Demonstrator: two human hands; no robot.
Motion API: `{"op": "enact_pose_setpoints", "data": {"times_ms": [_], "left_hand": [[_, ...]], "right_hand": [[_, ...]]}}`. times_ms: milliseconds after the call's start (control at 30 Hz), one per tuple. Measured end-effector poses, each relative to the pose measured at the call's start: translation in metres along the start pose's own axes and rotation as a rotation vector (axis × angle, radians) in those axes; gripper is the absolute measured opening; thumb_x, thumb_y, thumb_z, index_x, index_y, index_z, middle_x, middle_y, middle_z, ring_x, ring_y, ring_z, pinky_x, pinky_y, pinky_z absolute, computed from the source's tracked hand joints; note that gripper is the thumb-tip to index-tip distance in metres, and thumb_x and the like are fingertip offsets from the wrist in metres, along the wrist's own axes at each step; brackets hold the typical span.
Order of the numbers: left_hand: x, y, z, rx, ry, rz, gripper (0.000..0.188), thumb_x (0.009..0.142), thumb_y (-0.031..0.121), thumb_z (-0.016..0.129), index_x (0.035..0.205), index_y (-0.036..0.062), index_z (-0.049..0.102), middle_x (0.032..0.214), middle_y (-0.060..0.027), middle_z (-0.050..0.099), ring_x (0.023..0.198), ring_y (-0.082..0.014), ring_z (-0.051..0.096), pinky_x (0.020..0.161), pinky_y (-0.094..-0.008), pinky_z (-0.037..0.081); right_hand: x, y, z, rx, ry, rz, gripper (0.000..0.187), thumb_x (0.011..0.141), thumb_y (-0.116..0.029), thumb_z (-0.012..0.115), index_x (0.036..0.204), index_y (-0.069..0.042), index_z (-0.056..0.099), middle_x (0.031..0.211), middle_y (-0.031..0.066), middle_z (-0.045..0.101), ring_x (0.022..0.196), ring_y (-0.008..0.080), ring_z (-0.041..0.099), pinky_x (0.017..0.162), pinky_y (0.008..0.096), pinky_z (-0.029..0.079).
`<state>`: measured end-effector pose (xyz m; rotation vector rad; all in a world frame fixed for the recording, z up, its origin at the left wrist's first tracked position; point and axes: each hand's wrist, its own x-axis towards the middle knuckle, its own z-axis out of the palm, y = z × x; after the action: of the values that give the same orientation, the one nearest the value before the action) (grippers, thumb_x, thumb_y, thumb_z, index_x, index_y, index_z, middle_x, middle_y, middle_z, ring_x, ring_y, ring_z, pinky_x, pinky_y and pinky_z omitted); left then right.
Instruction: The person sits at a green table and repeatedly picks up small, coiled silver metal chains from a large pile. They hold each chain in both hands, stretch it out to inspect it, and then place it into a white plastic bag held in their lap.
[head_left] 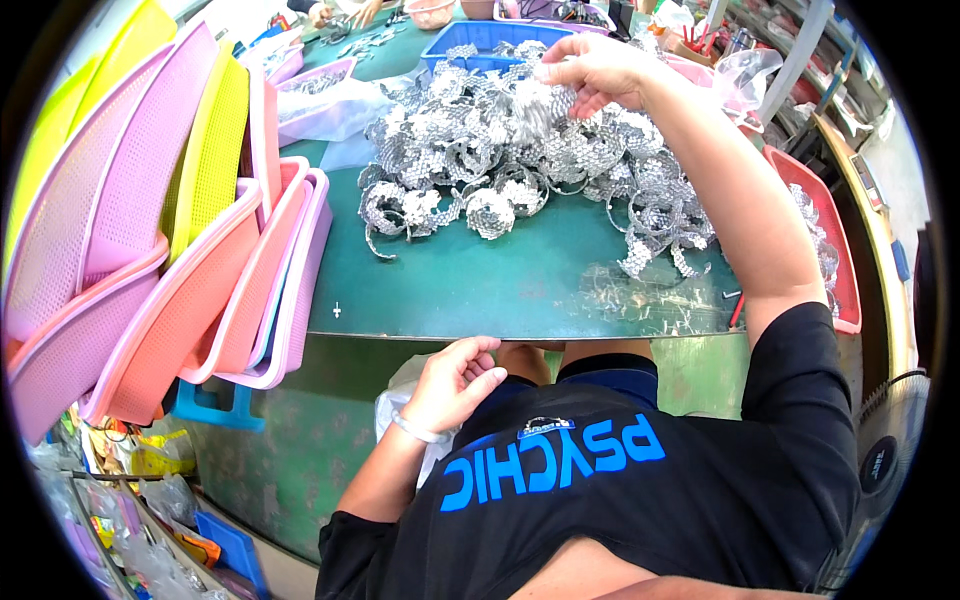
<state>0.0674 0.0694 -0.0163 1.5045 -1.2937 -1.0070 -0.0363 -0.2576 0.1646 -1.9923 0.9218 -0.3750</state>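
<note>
A heap of silver, scale-patterned bands (pixel 490 150), many curled into rings, covers the far middle of the green table (pixel 460 285). Over the top of this heap reaches my right hand (pixel 600 75), its thumb and fingers closed on a silver scale-patterned band (pixel 543 108) that is smeared by motion. My left hand (pixel 458 385) rests low by the table's near edge, above my lap. Its fingers are loosely bent, the thumb stands apart from them, and nothing shows between them.
Stacked plastic baskets (pixel 200 230) in pink, purple and yellow crowd the left side. Behind the heap stands a blue bin (pixel 490 38). A red tray (pixel 835 250) holds more silver pieces at the right. Another person's hands (pixel 345 14) work at the far end.
</note>
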Motion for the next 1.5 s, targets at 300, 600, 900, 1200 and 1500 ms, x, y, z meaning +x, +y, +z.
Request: {"op": "enact_pose_setpoints", "data": {"times_ms": [300, 600, 900, 1200, 1500], "left_hand": [[0.014, 0.02, -0.001, 0.071, -0.016, 0.088, 0.032, 0.079, 0.007, 0.065, 0.108, -0.0019, 0.056, 0.083, -0.0046, 0.059, 0.073, -0.0095, 0.055, 0.068, -0.023, 0.046], [0.066, 0.049, -0.019, 0.195, 0.273, 0.314, 0.031, 0.077, 0.005, 0.065, 0.106, -0.0011, 0.056, 0.092, -0.0071, 0.057, 0.077, -0.0111, 0.055, 0.067, -0.024, 0.047], [0.147, 0.069, -0.036, 0.466, 0.503, 0.376, 0.06, 0.073, 0.022, 0.068, 0.122, -0.0005, 0.043, 0.105, -0.0152, 0.051, 0.088, -0.0251, 0.053, 0.078, -0.0359, 0.045], [0.188, 0.065, -0.039, 0.586, 0.558, 0.346, 0.07, 0.072, 0.026, 0.072, 0.128, -0.0016, 0.04, 0.11, -0.0168, 0.051, 0.088, -0.0216, 0.054, 0.076, -0.0331, 0.047], [0.182, 0.064, -0.034, 0.685, 0.59, 0.37, 0.063, 0.072, 0.024, 0.07, 0.125, 0.003, 0.044, 0.111, -0.0172, 0.048, 0.092, -0.0268, 0.054, 0.079, -0.0359, 0.046]], "right_hand": [[0.016, 0.002, -0.011, 0.131, 0.029, 0.112, 0.081, 0.069, -0.045, 0.073, 0.127, 0.002, 0.04, 0.119, 0.0324, 0.043, 0.083, 0.034, 0.063, 0.071, 0.0396, 0.054], [0.009, 0.0, 0.004, -0.025, 0.165, -0.124, 0.05, 0.073, -0.04, 0.071, 0.103, -0.003, 0.055, 0.079, 0.0056, 0.056, 0.053, 0.0104, 0.056, 0.047, 0.0217, 0.05], [0.011, 0.002, 0.011, 0.012, 0.217, -0.146, 0.051, 0.075, -0.042, 0.069, 0.104, -0.002, 0.055, 0.082, 0.0068, 0.057, 0.059, 0.012, 0.058, 0.052, 0.0245, 0.051], [0.011, 0.005, 0.008, 0.129, 0.121, -0.169, 0.048, 0.078, -0.04, 0.067, 0.104, -0.002, 0.055, 0.093, 0.0083, 0.057, 0.065, 0.0139, 0.059, 0.056, 0.0254, 0.051], [-0.003, 0.023, -0.004, 0.108, 0.155, -0.167, 0.05, 0.078, -0.041, 0.067, 0.106, -0.002, 0.055, 0.093, 0.0079, 0.058, 0.066, 0.0141, 0.06, 0.057, 0.0232, 0.05]]}}
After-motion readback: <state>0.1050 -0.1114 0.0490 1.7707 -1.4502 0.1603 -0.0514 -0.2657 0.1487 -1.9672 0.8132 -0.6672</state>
